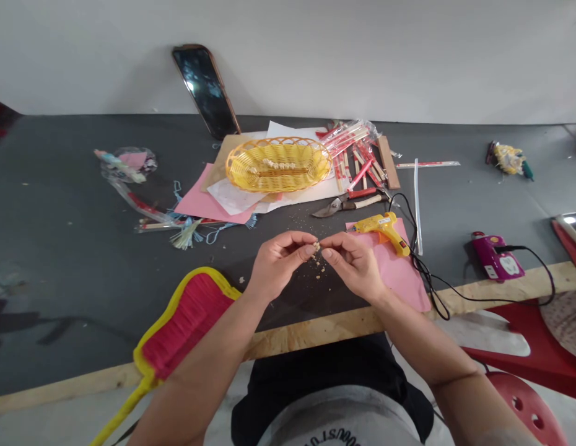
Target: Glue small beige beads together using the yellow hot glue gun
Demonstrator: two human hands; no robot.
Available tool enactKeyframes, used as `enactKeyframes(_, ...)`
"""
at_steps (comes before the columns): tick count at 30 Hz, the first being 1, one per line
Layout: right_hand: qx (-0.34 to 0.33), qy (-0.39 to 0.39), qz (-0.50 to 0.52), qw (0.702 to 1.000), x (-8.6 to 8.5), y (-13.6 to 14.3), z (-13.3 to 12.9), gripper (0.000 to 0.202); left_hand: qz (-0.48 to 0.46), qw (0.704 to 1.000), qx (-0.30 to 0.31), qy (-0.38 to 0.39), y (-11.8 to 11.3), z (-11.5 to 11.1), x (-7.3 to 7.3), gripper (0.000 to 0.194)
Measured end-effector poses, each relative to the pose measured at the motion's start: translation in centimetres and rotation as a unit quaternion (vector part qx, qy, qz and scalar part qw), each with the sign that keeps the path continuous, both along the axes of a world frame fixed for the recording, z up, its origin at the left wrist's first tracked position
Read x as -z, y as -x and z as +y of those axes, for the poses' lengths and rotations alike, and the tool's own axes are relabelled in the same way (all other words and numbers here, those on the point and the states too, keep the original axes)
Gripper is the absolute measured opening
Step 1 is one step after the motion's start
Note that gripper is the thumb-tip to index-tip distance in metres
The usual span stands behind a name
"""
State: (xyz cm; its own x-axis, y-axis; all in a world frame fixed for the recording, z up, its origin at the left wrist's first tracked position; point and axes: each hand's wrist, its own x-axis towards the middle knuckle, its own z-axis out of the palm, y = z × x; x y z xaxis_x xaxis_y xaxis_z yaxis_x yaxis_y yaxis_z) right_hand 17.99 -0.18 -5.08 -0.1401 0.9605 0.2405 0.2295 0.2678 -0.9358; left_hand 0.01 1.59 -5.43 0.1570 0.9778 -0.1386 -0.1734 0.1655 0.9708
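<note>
My left hand (284, 259) and my right hand (355, 263) meet above the grey table near its front edge. Their fingertips pinch a small pale, knobbly piece (316, 246) between them; its kind is too small to make out. Crumbs (318, 277) of the same colour lie scattered just below. Beyond the hands sits a yellow woven basket (236, 167) with several small pale bits (279, 164) inside. A yellow glue gun (383, 230) rests on pink paper (399, 279) beside my right hand. Pruning shears (332, 207) lie behind it, blades pointing left.
A phone (205, 90) leans against the wall. Wrapped chopsticks (362, 164) and a wooden block (388, 162) are right of the basket. Tassels (188, 234) lie left. A pink-and-yellow fan-shaped object (188, 316) overhangs the front edge. A black cable (459, 294) runs to a purple box (497, 257).
</note>
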Motion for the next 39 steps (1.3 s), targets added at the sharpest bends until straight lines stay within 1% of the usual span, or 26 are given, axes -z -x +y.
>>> enactKeyframes(6, 0.011, 0.034, 0.027, 0.999, 0.16, 0.21, 0.03, 0.021, 0.050, 0.998, 0.014, -0.036, 0.12, -0.03, 0.03, 0.019)
enactKeyframes(13, -0.003, 0.049, 0.054, 0.997, 0.08, 0.29, 0.09, 0.019, 0.059, 0.997, 0.017, -0.048, 0.15, -0.22, -0.19, 0.017)
enactKeyframes(18, -0.007, 0.051, 0.062, 0.997, 0.18, 0.24, 0.14, 0.022, 0.072, 0.996, 0.017, -0.042, 0.12, -0.21, -0.50, 0.019)
enactKeyframes(25, -0.012, 0.046, 0.072, 0.996, 0.33, 0.14, 0.22, 0.023, 0.068, 0.997, 0.012, -0.046, -0.02, -0.27, -0.68, 0.017)
enactKeyframes(36, -0.012, 0.052, 0.086, 0.995, 0.30, 0.29, 0.24, 0.021, 0.093, 0.994, 0.001, -0.059, -0.15, -0.25, -0.86, 0.017)
enactKeyframes(39, -0.007, 0.057, 0.076, 0.995, 0.32, 0.30, 0.23, 0.024, 0.080, 0.996, -0.001, -0.043, -0.14, -0.26, -0.69, 0.020)
